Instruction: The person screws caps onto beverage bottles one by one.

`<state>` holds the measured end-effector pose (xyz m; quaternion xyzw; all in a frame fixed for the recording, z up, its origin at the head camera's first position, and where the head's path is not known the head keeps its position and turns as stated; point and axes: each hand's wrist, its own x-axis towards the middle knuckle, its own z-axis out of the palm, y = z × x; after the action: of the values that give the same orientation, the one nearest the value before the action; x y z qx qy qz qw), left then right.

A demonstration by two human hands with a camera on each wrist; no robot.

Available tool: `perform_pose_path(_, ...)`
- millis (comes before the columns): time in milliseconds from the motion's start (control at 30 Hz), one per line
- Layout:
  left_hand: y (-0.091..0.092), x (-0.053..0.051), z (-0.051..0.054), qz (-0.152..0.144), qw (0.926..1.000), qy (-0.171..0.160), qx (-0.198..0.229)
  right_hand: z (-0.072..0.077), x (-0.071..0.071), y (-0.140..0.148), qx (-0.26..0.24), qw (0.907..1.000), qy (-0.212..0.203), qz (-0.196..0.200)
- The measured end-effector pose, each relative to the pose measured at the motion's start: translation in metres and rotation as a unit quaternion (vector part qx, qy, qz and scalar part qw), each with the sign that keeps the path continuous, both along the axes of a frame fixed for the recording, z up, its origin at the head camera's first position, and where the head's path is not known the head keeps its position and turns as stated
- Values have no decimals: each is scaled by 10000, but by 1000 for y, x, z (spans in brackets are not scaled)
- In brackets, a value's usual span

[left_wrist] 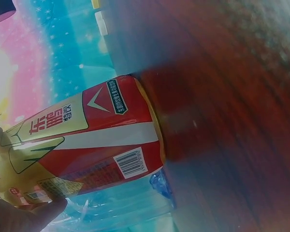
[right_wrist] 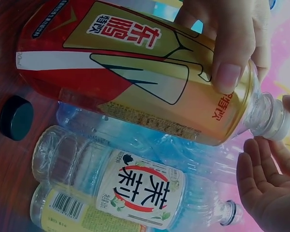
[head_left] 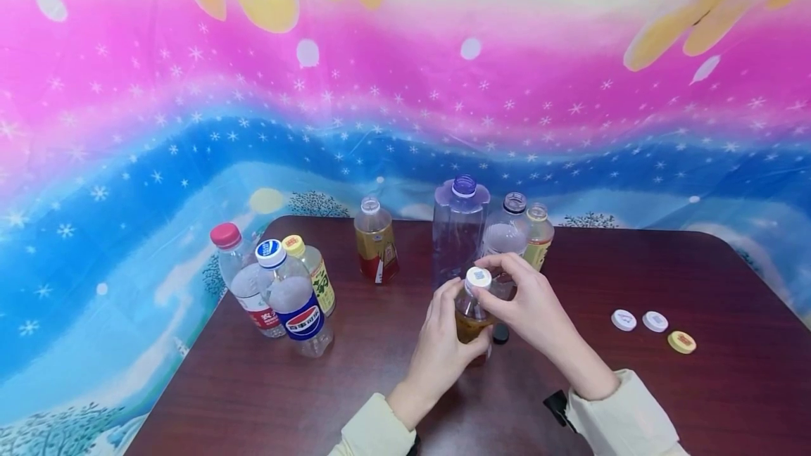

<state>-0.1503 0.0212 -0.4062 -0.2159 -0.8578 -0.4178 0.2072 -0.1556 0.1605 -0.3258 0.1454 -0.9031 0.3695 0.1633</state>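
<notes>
Near the middle of the table, my left hand (head_left: 437,340) grips a drink bottle (right_wrist: 135,72) with a gold and red label, which looks upright. In the right wrist view the left thumb and fingers wrap its upper body. My right hand (head_left: 529,301) pinches the white cap (head_left: 478,278) at the bottle's mouth; whether the cap is tight cannot be told. The left wrist view shows the label's lower part (left_wrist: 101,130) close to the tabletop. A black cap (right_wrist: 17,117) lies on the table just behind the bottle, partly covered in the head view.
At left stand three capped bottles: red-capped (head_left: 253,294), blue-labelled (head_left: 300,315) and yellow-capped (head_left: 319,283). Behind are uncapped ones: a gold-red bottle (head_left: 375,245), a large purple bottle (head_left: 453,231), a clear bottle (head_left: 507,234) and a yellow-green-labelled bottle (head_left: 538,241). Two white caps (head_left: 624,320) and a yellow cap (head_left: 681,342) lie right.
</notes>
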Motion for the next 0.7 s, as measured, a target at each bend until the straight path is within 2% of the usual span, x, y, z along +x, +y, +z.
perform_pose_path(300,0,0,-1,21,10000,8,-31,-1,2,5,18,9994,-222,253)
perform_pose_path(700,0,0,-1,3,10000,-77,-32,1,0,4,-87,9995,-286,27)
